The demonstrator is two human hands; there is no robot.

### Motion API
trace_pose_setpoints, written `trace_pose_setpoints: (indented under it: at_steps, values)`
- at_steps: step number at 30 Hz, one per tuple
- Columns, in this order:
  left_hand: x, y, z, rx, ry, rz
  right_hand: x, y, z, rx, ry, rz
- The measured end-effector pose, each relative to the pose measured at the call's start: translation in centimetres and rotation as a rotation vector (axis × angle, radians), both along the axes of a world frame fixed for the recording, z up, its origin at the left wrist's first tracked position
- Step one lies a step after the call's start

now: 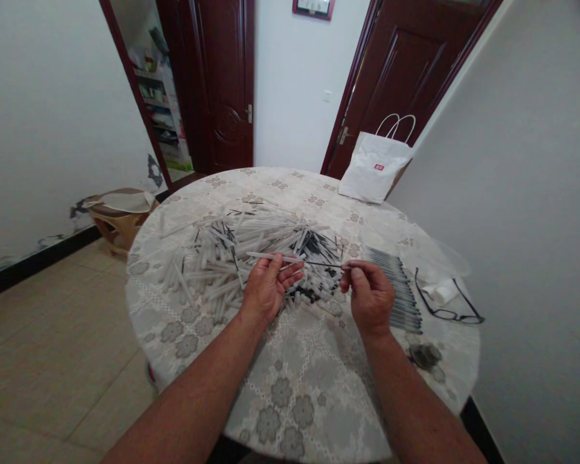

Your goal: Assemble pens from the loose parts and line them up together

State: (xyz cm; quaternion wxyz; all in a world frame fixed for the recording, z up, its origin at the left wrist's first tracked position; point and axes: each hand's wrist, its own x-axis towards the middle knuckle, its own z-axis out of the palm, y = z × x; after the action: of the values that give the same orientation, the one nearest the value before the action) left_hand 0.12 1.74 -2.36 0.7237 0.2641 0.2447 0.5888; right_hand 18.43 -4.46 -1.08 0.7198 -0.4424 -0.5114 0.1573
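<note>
Above the middle of the table, my left hand pinches a white, translucent pen barrel between thumb and fingers, its other fingers partly spread. My right hand is closed on one end of a thin black pen refill. The refill runs level between both hands, in line with the barrel; how far it sits inside I cannot tell. Under and behind my hands lies a loose heap of white barrels, with dark refills and small black parts among them.
Right of my right hand lies a neat row of grey-looking pens. Beyond it are black-framed glasses, a crumpled white piece and a small dark round object. A white paper bag stands at the table's far edge.
</note>
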Motion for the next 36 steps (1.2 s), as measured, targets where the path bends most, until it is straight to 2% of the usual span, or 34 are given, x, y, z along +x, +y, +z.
trace_pose_setpoints:
  at_steps: [6,10,16,21,25,29,32,36]
  values:
    - [0.0,-0.1,0.2,-0.003,0.003,0.010,-0.7,-1.4,0.8,0.114,-0.212,0.007]
    - [0.1,-0.2,0.2,-0.006,-0.003,-0.001,-0.7,-1.6,0.8,0.119,-0.275,-0.005]
    - [-0.3,-0.1,0.3,-0.028,-0.037,-0.044,-0.2,-0.8,0.5,-0.073,-0.132,-0.053]
    - [-0.4,-0.2,0.6,-0.009,-0.032,-0.086,0.3,-0.3,0.5,-0.216,-0.089,0.016]
    - [-0.4,-0.8,0.7,0.006,0.004,-0.223,0.3,-0.4,0.6,-0.329,-0.209,0.152]
    - [-0.5,-1.2,0.5,-0.001,0.070,-0.405,0.9,-0.2,0.5,-0.499,-0.141,0.415]
    - [-0.6,-1.3,0.4,0.000,0.086,-0.465,1.5,0.2,0.0,-0.584,-0.056,0.603]
    - [-0.5,-1.4,0.4,-0.005,0.102,-0.505,2.1,0.4,-0.5,-0.616,-0.021,0.678]
